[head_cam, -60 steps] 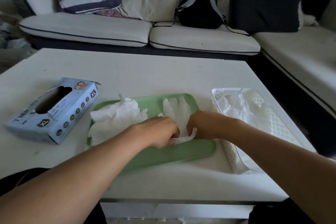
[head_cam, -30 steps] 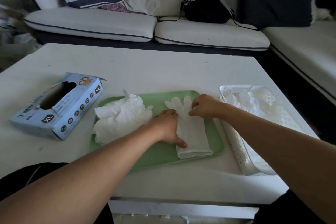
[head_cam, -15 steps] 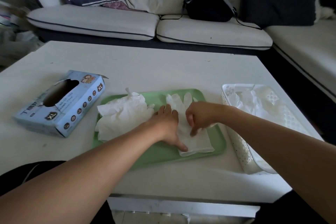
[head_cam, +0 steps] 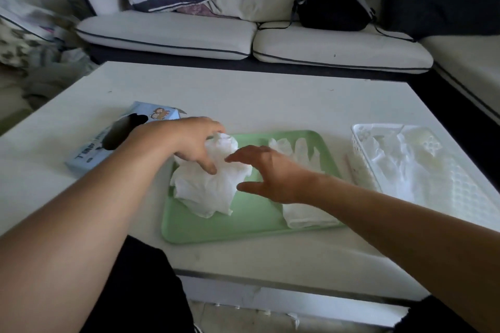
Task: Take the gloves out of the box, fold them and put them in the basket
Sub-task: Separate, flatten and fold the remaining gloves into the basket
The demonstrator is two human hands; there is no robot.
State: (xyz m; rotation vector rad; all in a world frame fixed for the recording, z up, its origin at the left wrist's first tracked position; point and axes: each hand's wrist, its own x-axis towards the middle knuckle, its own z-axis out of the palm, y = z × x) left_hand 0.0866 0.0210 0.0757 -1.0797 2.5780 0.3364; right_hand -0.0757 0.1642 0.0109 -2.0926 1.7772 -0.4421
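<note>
While your left hand (head_cam: 189, 140) pinches the crumpled glove pile (head_cam: 211, 184) at mid-frame to lift one free, your right hand (head_cam: 267, 173) hovers spread-fingered, holding nothing, ready to help.

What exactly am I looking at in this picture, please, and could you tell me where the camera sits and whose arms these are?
There is no machine here. The camera is worn on a person's head and looks forward and down, so the two bare arms reaching in from the bottom are that person's own.

On the white table lies a green tray. On it are a crumpled pile of gloves and one flattened glove. A blue glove box lies to the left, and a white basket with gloves inside stands to the right. A sofa and a black backpack are behind.

The left hand reaches onto the pile, fingers curled on its top edge. The right hand hovers open beside it, holding nothing.
</note>
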